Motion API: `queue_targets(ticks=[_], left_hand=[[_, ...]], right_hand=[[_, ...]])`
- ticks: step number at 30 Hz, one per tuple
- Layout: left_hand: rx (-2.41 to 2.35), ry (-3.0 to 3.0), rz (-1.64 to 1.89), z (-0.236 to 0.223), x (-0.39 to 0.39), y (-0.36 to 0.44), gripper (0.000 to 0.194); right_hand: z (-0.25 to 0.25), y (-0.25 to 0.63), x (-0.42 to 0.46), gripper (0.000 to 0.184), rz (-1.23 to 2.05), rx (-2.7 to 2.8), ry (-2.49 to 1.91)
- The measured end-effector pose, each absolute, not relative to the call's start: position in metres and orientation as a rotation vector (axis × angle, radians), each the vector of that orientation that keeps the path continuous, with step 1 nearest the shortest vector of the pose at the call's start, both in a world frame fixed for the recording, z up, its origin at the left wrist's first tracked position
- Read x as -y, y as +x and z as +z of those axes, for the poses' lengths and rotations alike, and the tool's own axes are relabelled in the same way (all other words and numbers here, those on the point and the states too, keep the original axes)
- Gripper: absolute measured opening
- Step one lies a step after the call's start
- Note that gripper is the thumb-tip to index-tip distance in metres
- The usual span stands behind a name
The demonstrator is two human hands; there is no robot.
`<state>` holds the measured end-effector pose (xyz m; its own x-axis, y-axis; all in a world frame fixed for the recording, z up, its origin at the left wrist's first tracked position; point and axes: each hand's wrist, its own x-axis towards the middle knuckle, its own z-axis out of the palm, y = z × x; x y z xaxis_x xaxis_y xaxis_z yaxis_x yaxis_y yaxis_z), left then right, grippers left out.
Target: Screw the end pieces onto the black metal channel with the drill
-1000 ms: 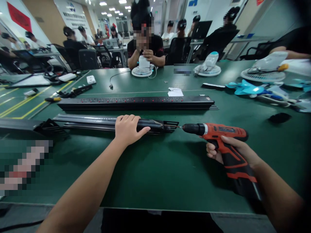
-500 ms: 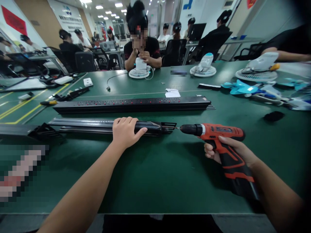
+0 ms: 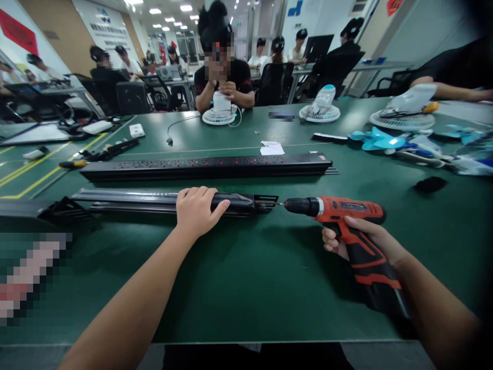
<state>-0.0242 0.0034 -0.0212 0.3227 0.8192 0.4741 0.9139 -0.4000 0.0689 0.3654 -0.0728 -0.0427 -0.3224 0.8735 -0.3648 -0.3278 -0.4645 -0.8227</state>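
Observation:
My left hand (image 3: 197, 211) presses down over a long black power strip (image 3: 234, 201), its fingers curled over the far side and its thumb along the near side. No sockets show on this strip, and a slotted metal bracket (image 3: 267, 200) sticks out at its right end. In my right hand (image 3: 370, 237) is an orange-and-black cordless drill (image 3: 348, 208), gripped by the handle and pointing left. Its thin bit (image 3: 279, 204) reaches the bracket end of the strip; whether it meets a screw I cannot make out.
Behind lies another black power strip (image 3: 208, 167) with a row of red-dotted sockets. Further back are white fan parts (image 3: 320, 109), blue fan blades (image 3: 377, 139) and a scrap of paper (image 3: 271, 148). A black bar end (image 3: 23, 208) is at left. A person (image 3: 242, 95) sits opposite.
The view has shifted slightly. Both hands, the drill and the strip under my left hand keep nearly the same places relative to one another.

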Motion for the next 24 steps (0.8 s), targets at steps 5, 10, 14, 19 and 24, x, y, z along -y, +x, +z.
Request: queue_targets(ticks=[5,10,14,19,24], left_hand=[[1.568,-2.358,-0.665,-0.0229,-0.0042,-0.0247,0.055],[1.572,-2.352,-0.651,-0.0231,-0.0047,-0.0248,0.055],[1.576,-2.351,-0.642,-0.0216,-0.0039,-0.0239,0.055],[1.569,-2.347,-0.633,-0.0212,-0.0040,-0.0239,0.057],[1.553,-2.358,-0.638,-0.0226,-0.0045,-0.0255,0.060]], right_hand=[[-0.0420,0.3650,0.0733,0.036,1.888,0.826,-1.058],[-0.0413,0.3649,0.0735,0.039,1.885,0.816,-1.060],[-0.0417,0.3647,0.0736,0.040,1.881,0.816,-1.058],[-0.0421,0.3637,0.0740,0.036,1.869,0.815,-1.036],[-0.0421,0.3636,0.0747,0.033,1.877,0.828,-1.032]])
